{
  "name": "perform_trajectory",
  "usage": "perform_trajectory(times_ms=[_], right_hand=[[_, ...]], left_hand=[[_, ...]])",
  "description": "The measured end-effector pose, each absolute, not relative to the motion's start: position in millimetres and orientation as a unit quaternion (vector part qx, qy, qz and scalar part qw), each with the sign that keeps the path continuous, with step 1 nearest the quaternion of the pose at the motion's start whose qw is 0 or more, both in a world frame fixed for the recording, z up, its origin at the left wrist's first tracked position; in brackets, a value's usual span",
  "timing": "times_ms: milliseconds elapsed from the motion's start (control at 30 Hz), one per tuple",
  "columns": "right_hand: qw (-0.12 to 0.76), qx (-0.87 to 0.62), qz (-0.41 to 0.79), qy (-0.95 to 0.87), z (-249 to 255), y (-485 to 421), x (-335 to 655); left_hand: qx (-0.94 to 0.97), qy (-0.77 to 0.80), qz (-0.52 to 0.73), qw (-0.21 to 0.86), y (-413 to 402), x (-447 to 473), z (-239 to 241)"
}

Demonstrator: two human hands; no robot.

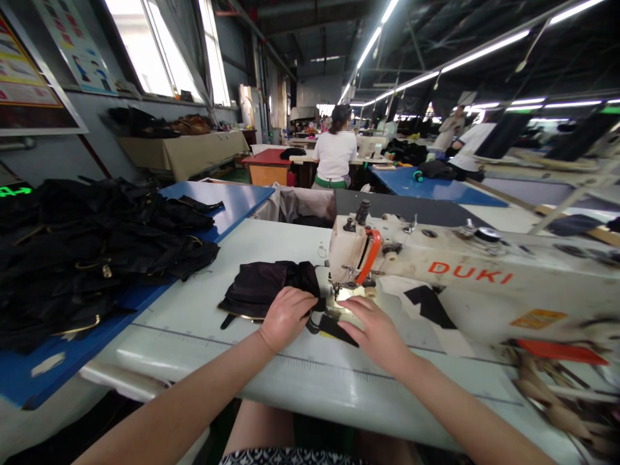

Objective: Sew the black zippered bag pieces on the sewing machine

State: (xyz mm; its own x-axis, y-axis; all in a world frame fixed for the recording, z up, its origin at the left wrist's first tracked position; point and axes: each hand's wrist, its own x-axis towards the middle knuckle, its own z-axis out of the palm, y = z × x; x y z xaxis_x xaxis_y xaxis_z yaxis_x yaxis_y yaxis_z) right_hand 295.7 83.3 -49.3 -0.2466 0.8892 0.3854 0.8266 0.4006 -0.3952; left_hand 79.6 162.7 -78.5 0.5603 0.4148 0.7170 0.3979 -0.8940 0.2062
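Note:
On the pale sewing table lies a black fabric piece (256, 284) with a gold zipper along its near edge. My left hand (289, 318) is closed on its right end, fingers bent over the cloth. Beside the needle area of the sewing machine (351, 252), my right hand (378, 330) lies with thumb and fingers apart. Its fingertips are close to the lit presser foot. A flat black strip (339, 329) runs between the hands, near my right thumb. Whether that thumb touches it, I cannot tell.
A heap of black fabric pieces (97, 258) with gold zippers covers much of the blue table (227, 194) at left. Black scraps (431, 307) lie under the machine arm. A person (335, 155) in a white top sits ahead, back turned. The table's front edge carries a ruler scale.

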Motion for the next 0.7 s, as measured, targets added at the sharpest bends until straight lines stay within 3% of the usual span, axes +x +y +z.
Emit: perform_trajectory(times_ms=[100,367,700], right_hand=[[0.293,-0.577,0.018,-0.762,-59,48,311],[0.157,-0.553,0.004,-0.818,-63,34,306],[0.158,-0.492,0.003,-0.856,-54,80,298]], left_hand=[[0.880,0.228,0.416,0.007,163,80,-78],[0.881,0.223,0.416,-0.020,158,82,-72],[0.929,0.191,0.310,-0.065,160,98,-69]])
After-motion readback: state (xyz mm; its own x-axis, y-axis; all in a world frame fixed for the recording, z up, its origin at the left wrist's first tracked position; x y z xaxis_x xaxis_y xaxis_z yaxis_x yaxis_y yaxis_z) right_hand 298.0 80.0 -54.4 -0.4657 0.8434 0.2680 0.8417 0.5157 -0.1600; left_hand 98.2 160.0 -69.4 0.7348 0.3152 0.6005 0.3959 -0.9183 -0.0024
